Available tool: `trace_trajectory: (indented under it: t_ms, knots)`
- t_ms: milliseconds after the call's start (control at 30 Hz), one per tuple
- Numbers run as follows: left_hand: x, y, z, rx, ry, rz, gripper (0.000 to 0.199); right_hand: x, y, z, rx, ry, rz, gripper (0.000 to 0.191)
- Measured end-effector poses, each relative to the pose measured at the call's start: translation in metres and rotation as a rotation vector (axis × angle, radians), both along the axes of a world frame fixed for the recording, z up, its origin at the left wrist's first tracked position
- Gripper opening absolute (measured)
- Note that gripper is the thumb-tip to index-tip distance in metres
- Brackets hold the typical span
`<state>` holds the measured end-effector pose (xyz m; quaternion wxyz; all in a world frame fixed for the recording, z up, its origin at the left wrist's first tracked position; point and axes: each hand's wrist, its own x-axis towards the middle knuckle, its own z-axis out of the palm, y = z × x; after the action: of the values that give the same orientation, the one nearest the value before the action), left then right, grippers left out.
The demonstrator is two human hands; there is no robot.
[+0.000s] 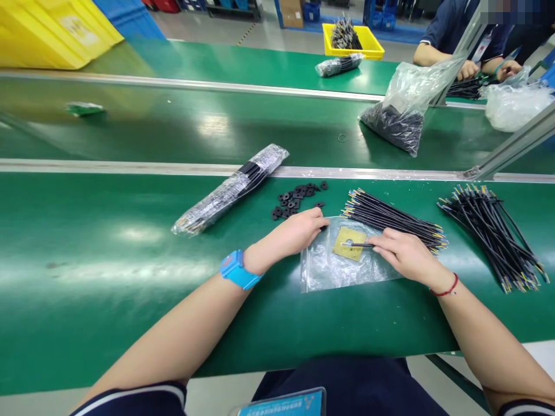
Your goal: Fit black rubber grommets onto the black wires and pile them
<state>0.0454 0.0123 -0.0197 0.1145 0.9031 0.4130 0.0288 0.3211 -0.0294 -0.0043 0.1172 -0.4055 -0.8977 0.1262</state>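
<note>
The cable [363,245] lies in the right hand [401,254], its thumb and fingers pinched on one end; the other end points to nine o'clock, over the hole in the yellow plate [340,241]. The plate is flat on or inside a clear bag [327,277]; I cannot tell which. The left hand [303,231], well apart from the right, has its fingertips curled at the bag's ten o'clock corner; I cannot tell whether they grip anything.

Going by the clock from the plate, small black parts [291,199] lie loose at ten o'clock, with a wrapped bundle [229,190] of cables beyond. A stack [390,216] of black cables is at two, a looser pile [494,237] at three. At one o'clock a clear plastic sack [410,86] holds dark parts. At twelve a small yellow bin [376,43] holds upright cables, another wrapped bundle [339,65] before it. A large yellow bin [43,34] leans at ten.

The bench [143,300] is green and glossy, crossed by metal strips [173,166]. Past it, a co-worker's hands [468,70] are among dark cables at one o'clock; the floor [191,32] is grey.
</note>
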Motion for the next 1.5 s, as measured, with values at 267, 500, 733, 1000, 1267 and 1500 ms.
trace_trajectory:
  t_ms: [267,500,733,1000,1267,1500]
  knots:
    - [0.0,0.004,-0.002,-0.083,-0.24,0.012,0.021,-0.006,-0.002,-0.001,-0.028,-0.251,-0.009,0.034]
    - [0.03,-0.003,0.004,-0.595,-0.886,0.238,0.009,-0.015,-0.001,-0.011,0.025,-0.281,-0.075,0.025]
    - [0.044,-0.005,-0.01,-0.86,-1.278,0.469,0.022,-0.02,-0.003,-0.006,0.116,-0.411,-0.101,0.021]
    - [0.043,-0.013,-0.009,-1.058,-1.389,0.573,0.03,-0.013,-0.003,-0.004,-0.012,0.201,-0.215,0.027]
    - [0.045,-0.018,-0.004,-1.021,-1.337,0.505,0.028,-0.016,-0.005,-0.003,-0.005,0.244,-0.23,0.027]
    - [0.05,-0.023,0.002,-0.906,-1.214,0.436,0.023,-0.018,-0.009,-0.006,0.005,0.213,-0.114,0.026]
